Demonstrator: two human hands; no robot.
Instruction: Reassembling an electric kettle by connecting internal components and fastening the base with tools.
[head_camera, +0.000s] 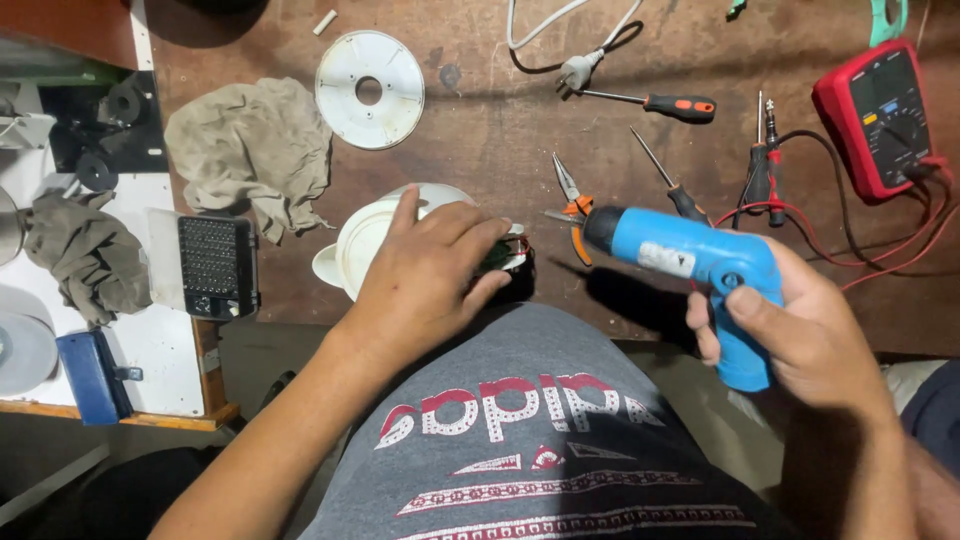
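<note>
My left hand (425, 275) lies flat over a white round appliance (365, 240) at the near edge of the brown workbench (480, 120), fingers spread across its top and a green circuit part by the fingertips. My right hand (800, 335) grips the handle of a blue cordless screwdriver (690, 262), its dark nose pointing left toward the appliance, a short way from my left fingertips.
Orange-handled pliers (572, 205), screwdrivers (665, 103), a red multimeter (878, 115) with red and black leads, a white plug (575, 70), a white disc (370, 88) and a grey rag (250, 150) lie on the bench. A bit case (217, 266) sits on the white side table.
</note>
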